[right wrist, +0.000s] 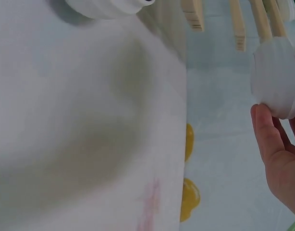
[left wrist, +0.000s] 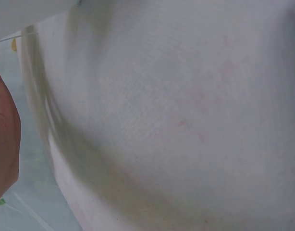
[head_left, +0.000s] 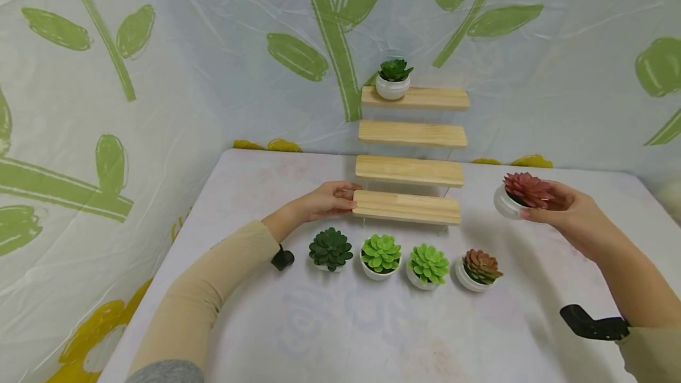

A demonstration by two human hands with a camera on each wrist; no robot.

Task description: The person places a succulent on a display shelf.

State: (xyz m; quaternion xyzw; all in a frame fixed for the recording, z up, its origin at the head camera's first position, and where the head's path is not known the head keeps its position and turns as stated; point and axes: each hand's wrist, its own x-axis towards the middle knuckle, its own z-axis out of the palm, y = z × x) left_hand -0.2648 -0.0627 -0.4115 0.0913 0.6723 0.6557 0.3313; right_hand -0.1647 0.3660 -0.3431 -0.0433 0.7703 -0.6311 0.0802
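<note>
My right hand (head_left: 577, 217) holds a red artificial succulent (head_left: 527, 189) in a white pot, raised above the table to the right of the stand. In the right wrist view its fingers touch the side of the white pot (right wrist: 276, 79). My left hand (head_left: 326, 201) grips the left end of the lowest board of a stepped wooden display stand (head_left: 407, 207). Only the edge of that hand shows in the left wrist view. On the top board's left end sits a dark green potted succulent (head_left: 393, 78).
In front of the stand is a row of potted succulents: dark green (head_left: 330, 249), light green (head_left: 380, 255), another light green (head_left: 428, 265) and reddish brown (head_left: 480, 269). A leaf-patterned cloth (head_left: 213, 64) hangs behind the white-covered table (head_left: 362, 336).
</note>
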